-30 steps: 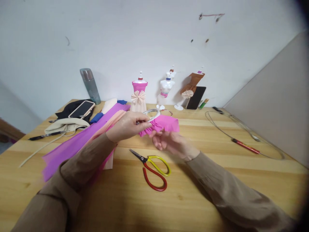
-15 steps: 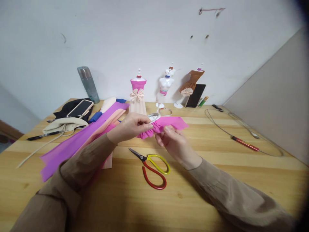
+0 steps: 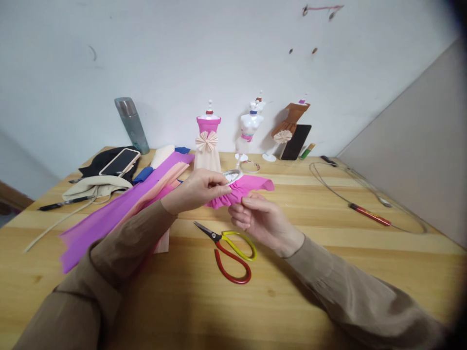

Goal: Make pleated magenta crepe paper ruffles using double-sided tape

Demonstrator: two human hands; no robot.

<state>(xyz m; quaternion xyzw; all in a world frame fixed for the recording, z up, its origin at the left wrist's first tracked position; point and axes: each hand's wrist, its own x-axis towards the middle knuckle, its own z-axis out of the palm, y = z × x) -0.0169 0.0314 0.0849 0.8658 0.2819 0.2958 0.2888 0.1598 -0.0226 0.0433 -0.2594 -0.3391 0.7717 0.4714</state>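
Above the middle of the table, my left hand pinches a strip of pink crepe paper together with a white roll of tape. Small gathered folds run along the strip between my hands, with its flat tail pointing right. My right hand has thumb and forefinger closed on the strip's lower edge, the other fingers curled. Scissors with one yellow and one red handle lie partly spread on the table below my hands. The tape's underside is hidden by paper and fingers.
Behind my hands stand a mini mannequin in a pink dress, a white mannequin and a brown-dressed one. Left lie purple crepe paper, a phone and a flask. A cable with a red tube lies right.
My right hand has shifted slightly left along the pink crepe paper and its fingers have curled in more. The strip's loose tail reaches less far right, with more folds near the tape.
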